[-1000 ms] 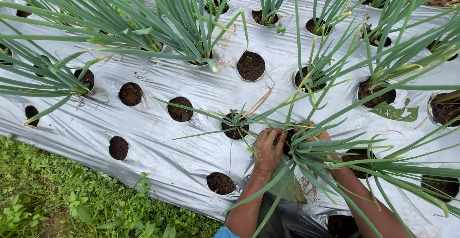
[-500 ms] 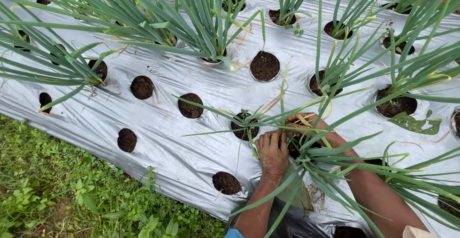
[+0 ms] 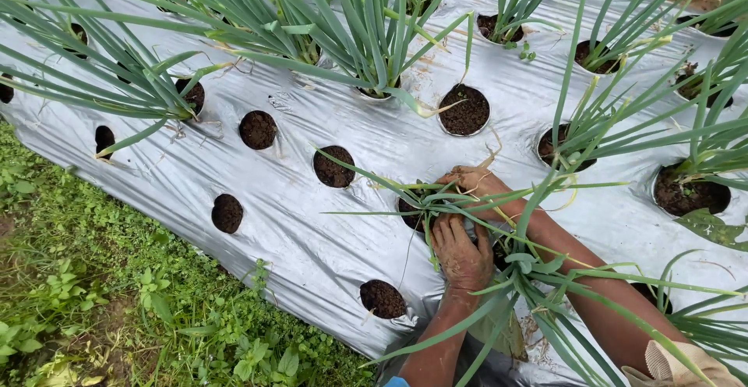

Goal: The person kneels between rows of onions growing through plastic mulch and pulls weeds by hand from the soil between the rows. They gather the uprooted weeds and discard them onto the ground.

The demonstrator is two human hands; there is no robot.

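Note:
My left hand [image 3: 461, 253], caked with soil, rests palm down on the silver plastic sheet [image 3: 312, 231], its fingers curled over the base of a small green onion plant [image 3: 425, 198]. This plant grows from a soil-filled hole. My right hand [image 3: 477, 182], also soiled, reaches in from the right and closes over the same clump from the far side. Long green leaves from a neighbouring onion plant [image 3: 545, 278] cross over both forearms and hide part of the hole.
Soil-filled holes without plants lie to the left [image 3: 333, 166] [image 3: 258, 130] [image 3: 227, 213], in front [image 3: 382, 299] and behind [image 3: 464, 110]. Tall onion plants [image 3: 366, 36] crowd the far rows. Grass and weeds [image 3: 93, 293] border the sheet at the left. A pale cloth piece [image 3: 686, 365] shows at the bottom right.
Both hands have shifted up and left, from the large leafy clump to the small plant in the adjacent hole. The view has moved with them.

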